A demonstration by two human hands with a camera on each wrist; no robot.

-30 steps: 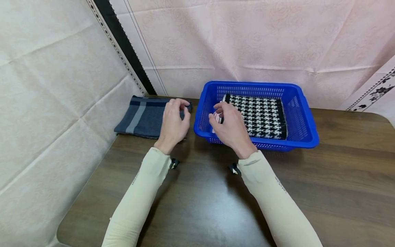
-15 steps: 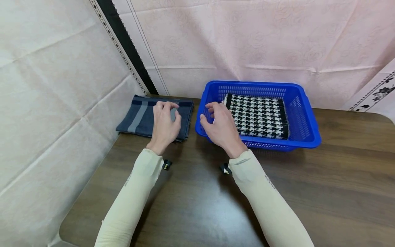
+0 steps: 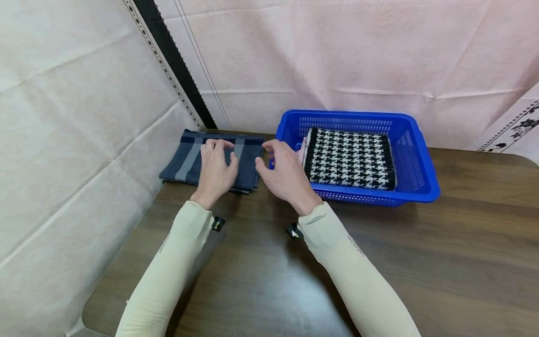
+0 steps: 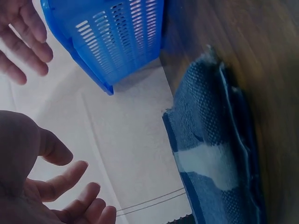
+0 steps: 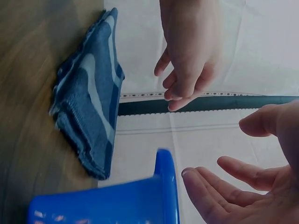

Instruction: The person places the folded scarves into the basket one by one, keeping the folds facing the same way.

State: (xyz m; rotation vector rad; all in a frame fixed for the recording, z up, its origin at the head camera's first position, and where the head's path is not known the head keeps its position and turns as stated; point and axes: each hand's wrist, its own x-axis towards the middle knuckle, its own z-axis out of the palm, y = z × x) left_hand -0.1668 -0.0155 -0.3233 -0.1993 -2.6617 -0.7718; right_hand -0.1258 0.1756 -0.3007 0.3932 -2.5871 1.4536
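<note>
Folded blue cloth (image 3: 246,164) lying on wooden table (image 3: 261,276), at nine o'clock from blue basket (image 3: 407,157). Left hand (image 3: 215,171) hovering above cloth, thumb and bent fingers standing apart, gripping nothing. Right hand (image 3: 284,175) hovering near basket's nine-o'clock end, at three o'clock from left hand, fingers loosely bent and thumb parted, likewise holding nothing. Black-and-white patterned cloth (image 3: 350,159) lying flat inside basket.

A brown wood-grain desk (image 3: 379,243) with rounded corners. Along its far edge, a folded, pale-striped dark blue cloth (image 3: 193,164) lies toward the left; just beside it, slightly apart, stands a blue basket (image 3: 358,193).
</note>
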